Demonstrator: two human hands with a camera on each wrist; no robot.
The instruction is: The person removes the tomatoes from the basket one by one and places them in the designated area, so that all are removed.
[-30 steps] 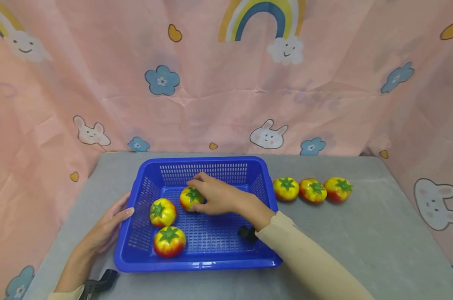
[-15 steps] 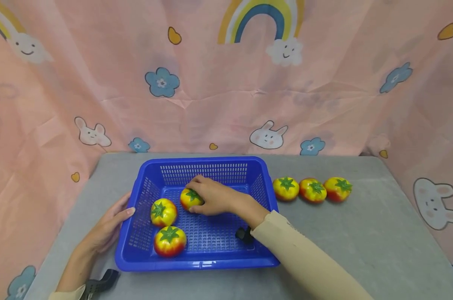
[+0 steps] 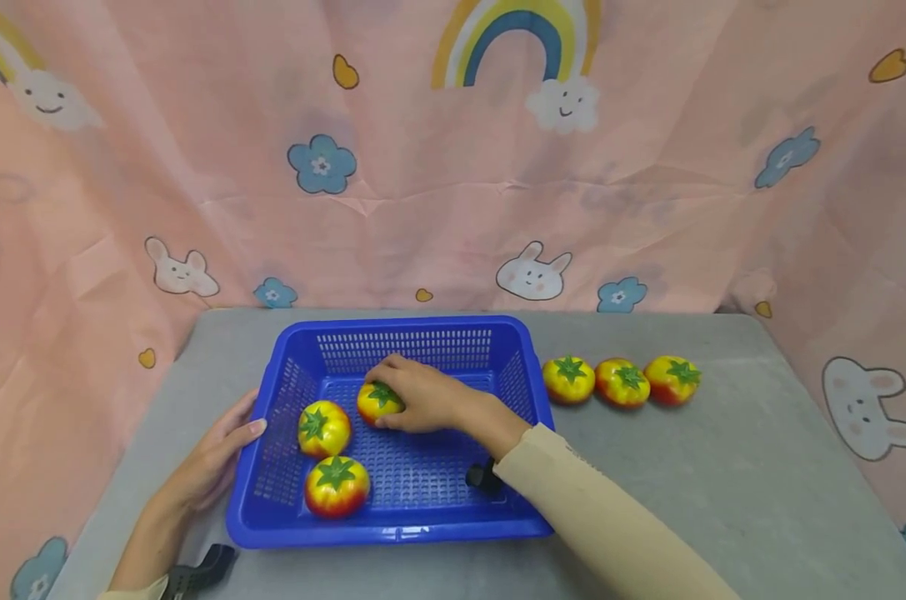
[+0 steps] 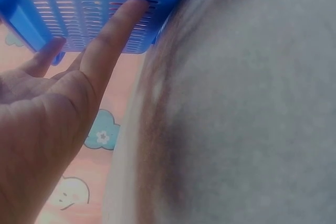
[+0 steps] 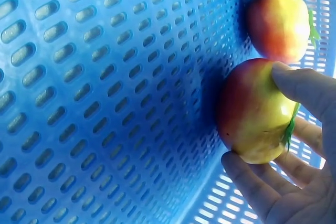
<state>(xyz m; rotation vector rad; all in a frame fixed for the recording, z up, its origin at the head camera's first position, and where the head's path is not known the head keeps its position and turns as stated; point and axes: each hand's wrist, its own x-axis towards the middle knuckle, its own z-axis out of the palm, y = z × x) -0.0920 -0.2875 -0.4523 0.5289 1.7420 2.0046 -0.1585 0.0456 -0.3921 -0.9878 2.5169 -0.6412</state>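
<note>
In the head view, my right hand (image 3: pixel 426 397) reaches into the blue basket (image 3: pixel 403 533) and grips a glossy yellow-red tomato (image 3: pixel 377 403) with a green star-shaped top. The right wrist view has thumb and fingers around this tomato (image 5: pixel 254 114), close over the slotted basket floor. Two more tomatoes sit at the basket's left: one tomato (image 3: pixel 323 429) beside the gripped one, another tomato (image 3: pixel 337 487) nearer the front. My left hand (image 3: pixel 212 458) rests against the basket's left side. Its fingers look fairly straight on the outer wall in the left wrist view.
Right of the basket, three tomatoes stand in a row: the nearest tomato (image 3: pixel 568 381) close to the rim, then a middle tomato (image 3: pixel 622 383) and an end tomato (image 3: pixel 672 380). All stand on a grey tabletop (image 3: pixel 708 483). A pink patterned curtain (image 3: pixel 422 208) hangs behind.
My right hand and sleeve have shifted slightly left, with the fingers settling lower around the same tomato. The left hand and basket keep their places.
</note>
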